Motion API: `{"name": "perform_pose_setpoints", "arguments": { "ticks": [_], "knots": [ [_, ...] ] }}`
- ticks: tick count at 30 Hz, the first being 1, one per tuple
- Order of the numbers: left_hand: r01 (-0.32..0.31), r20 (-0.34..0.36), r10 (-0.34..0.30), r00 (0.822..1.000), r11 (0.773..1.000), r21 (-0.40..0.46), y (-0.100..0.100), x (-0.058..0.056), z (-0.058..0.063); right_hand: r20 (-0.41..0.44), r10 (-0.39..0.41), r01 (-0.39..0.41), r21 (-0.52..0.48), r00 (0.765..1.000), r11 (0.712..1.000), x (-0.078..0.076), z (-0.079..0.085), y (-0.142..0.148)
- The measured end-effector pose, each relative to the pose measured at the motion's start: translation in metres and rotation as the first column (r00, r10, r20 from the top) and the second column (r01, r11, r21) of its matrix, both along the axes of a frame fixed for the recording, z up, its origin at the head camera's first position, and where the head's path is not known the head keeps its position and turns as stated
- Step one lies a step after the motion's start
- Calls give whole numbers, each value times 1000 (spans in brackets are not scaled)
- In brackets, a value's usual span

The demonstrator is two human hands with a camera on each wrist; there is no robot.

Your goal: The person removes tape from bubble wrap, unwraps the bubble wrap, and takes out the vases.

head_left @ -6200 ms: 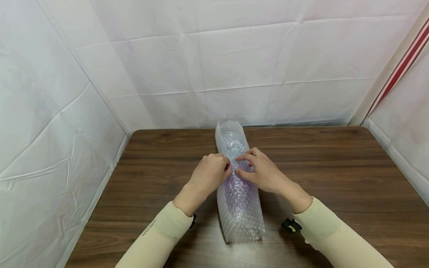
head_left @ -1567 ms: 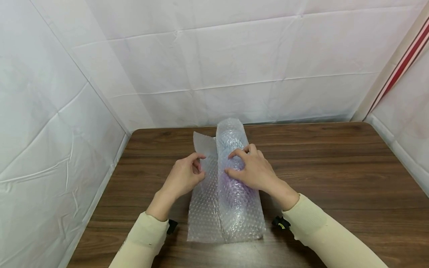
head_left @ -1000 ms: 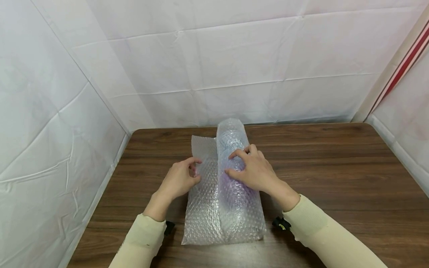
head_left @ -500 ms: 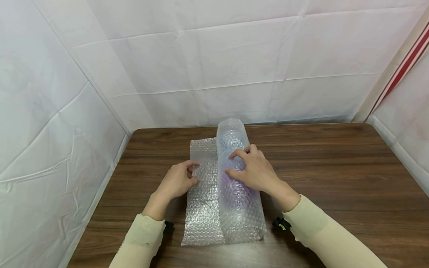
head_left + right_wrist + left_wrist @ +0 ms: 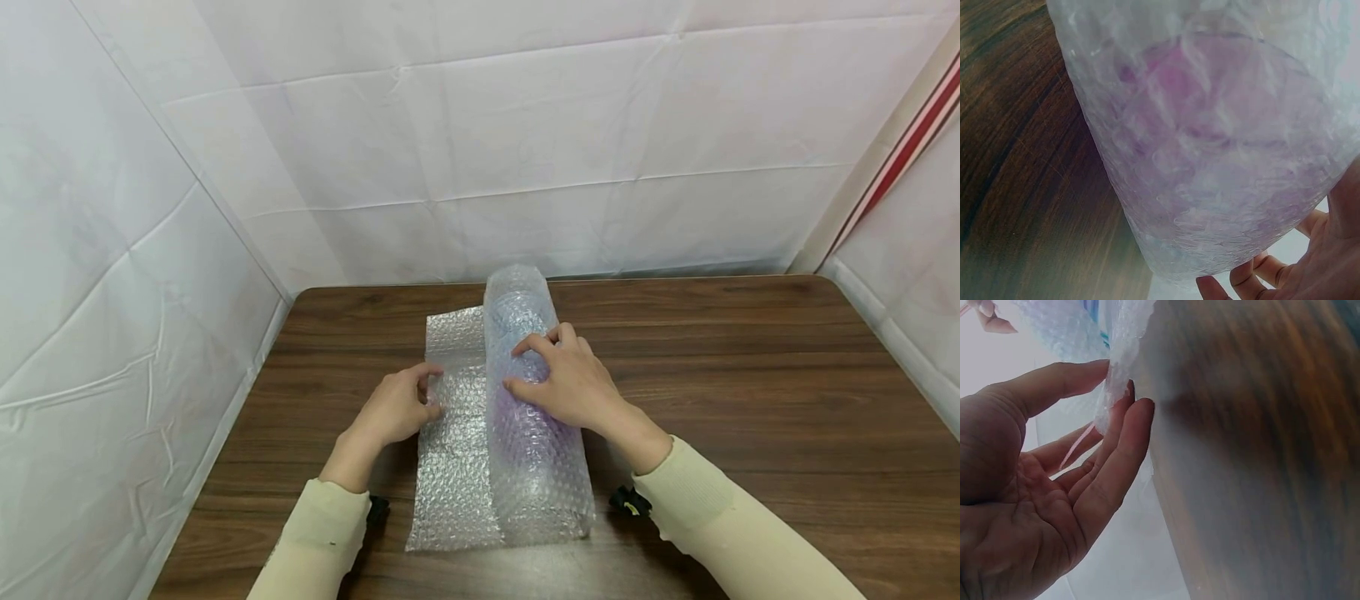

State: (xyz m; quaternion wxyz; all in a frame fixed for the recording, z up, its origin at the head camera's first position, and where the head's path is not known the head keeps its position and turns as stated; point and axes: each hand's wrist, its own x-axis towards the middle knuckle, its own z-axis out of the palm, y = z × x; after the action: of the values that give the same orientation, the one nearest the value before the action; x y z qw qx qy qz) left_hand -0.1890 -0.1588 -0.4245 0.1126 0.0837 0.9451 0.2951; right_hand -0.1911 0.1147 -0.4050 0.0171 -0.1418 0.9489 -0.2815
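A long roll of clear bubble wrap [image 5: 536, 475] lies on the brown wood-grain table, pointing away from me. Through its layers shows a purple and blue object [image 5: 1210, 112] whose kind I cannot tell. The wrap's loose flap [image 5: 453, 467] spreads out from the roll's left side. In the head view my left hand [image 5: 393, 404] is at the flap's left edge; the left wrist view shows thumb and fingers pinching that edge [image 5: 1113, 375]. My right hand [image 5: 573, 383] lies over the roll's middle, its fingers curved round it and the thumb on top.
The table [image 5: 720, 358] has rounded far corners. White cloth walls [image 5: 525, 150] stand behind it and on both sides. A red-striped strip [image 5: 900, 158] runs down the right corner. Black devices [image 5: 632, 500] are strapped under both cuffs.
Several seconds ago the flap was not spread out and both hands met over the roll. My left hand has since moved left, and the flap has sunk flatter. My right hand has lately stayed still.
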Motion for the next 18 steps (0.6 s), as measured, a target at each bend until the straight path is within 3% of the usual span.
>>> {"name": "perform_pose_setpoints", "arguments": {
  "ticks": [18],
  "knots": [
    [0, 52, 2, 999, 1000, -32, 0, -3, -6, -7, 0, 0, 4, 1000, 1000, 1, 1, 0]
  ]
}}
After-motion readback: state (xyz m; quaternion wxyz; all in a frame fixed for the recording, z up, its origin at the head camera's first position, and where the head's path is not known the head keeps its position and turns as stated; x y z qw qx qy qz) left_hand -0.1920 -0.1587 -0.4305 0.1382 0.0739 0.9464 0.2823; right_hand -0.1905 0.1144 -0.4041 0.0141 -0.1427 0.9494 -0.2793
